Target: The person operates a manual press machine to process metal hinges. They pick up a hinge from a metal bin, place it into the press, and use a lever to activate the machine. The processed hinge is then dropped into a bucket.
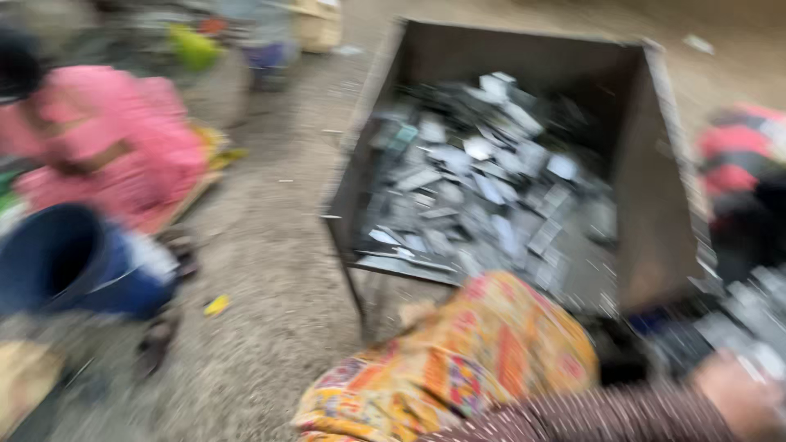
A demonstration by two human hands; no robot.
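Gritty floor (270, 270); metal bin (655, 205) holds grey flat scraps (483, 188); right hand (737, 397) blurred, grip unclear.

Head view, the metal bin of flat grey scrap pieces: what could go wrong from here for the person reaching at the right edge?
1. The hand at the lower right is bare and lies among grey scrap pieces; thin flat pieces like these could cut it.
2. The metal bin has hard rims and corners near that arm, so a knock seems possible.
3. The picture is motion-blurred, hinting at quick movement; a person in pink and a blue bucket sit close by, so collisions are possible.
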